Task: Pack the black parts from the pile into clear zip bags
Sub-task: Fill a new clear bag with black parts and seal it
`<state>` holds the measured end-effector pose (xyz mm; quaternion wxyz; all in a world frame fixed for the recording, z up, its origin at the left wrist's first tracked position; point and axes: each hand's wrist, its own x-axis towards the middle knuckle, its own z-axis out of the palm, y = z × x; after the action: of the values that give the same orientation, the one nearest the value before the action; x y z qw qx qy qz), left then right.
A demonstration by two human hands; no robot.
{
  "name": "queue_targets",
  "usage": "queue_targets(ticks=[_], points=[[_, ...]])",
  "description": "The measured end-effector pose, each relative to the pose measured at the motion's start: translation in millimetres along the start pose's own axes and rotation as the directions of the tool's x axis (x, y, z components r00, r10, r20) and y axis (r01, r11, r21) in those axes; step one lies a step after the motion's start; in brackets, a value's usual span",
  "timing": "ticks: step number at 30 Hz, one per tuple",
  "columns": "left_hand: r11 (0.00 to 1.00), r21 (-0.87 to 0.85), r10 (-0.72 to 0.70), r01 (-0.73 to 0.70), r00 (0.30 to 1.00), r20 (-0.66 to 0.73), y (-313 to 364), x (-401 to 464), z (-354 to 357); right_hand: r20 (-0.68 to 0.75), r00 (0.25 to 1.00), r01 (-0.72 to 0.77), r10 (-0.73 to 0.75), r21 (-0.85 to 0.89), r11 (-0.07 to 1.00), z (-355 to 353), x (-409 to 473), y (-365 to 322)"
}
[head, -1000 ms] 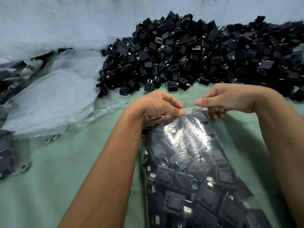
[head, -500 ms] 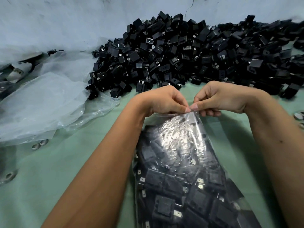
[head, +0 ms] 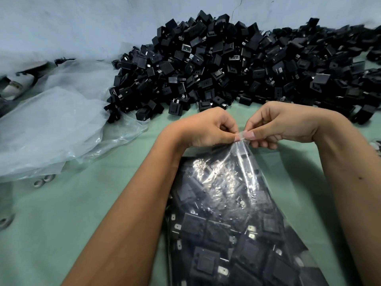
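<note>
filled zip bag (head: 231, 213) lies on the green counter (head: 61, 223) in front of me, near edge, packed with black parts. mouth end is lifted toward the pile (head: 237, 65), which sits heaped along the far edge against the wall. my left hand (head: 206, 129) and right hand (head: 288, 124) meet at the top strip of the bag; fingers (head: 250, 134) of both pinch the plastic, thumb against forefinger, tips almost touching each other.

judgement: sealing step, bag looks full. to do it well: keep both lips of the strip lined up, press the track together at one spot, then run the pinch along the whole width. push trapped air down first. watch that no part's metal tab sits in the closure.

loose clear plastic sheeting (head: 53, 124) lies at the left of the counter, with small metal rings (head: 44, 180) by it.
</note>
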<state>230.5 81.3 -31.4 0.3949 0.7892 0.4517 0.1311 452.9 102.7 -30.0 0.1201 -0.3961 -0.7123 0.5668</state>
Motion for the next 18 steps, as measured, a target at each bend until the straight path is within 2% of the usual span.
queue_targets(ticks=[11,18], points=[[0.999,0.022,-0.030,0.031,0.998,-0.058,6,5,2,-0.047,0.998,0.048,-0.051,-0.056,0.997,1,1,-3],[0.989,0.147,-0.012,0.017,0.999,-0.041,17,2,2,0.009,1.000,-0.016,0.015,0.047,0.999,-4,-2,0]])
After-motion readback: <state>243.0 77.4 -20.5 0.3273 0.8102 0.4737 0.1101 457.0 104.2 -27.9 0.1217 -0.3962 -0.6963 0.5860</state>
